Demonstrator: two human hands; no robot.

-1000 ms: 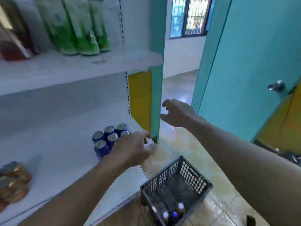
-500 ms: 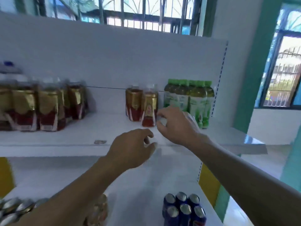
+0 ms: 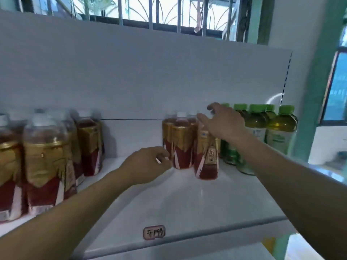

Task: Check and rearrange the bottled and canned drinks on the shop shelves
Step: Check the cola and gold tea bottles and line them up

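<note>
With right hand (image 3: 223, 121) spread, fingers splayed just above the caps (image 3: 181, 114) of the red tea bottles (image 3: 181, 147) on the shelf (image 3: 187, 203), risks clipping a cap and tipping the front bottle (image 3: 207, 158), set forward of its cluster and just beside the green bottles (image 3: 279, 132). With left hand (image 3: 148, 162) loosely curled by the base of the cluster, perhaps touching it though too blurred to tell, could shove one bottle into the next. Likely topples several at once if pushed from high up rather than gripped round the body.
</note>
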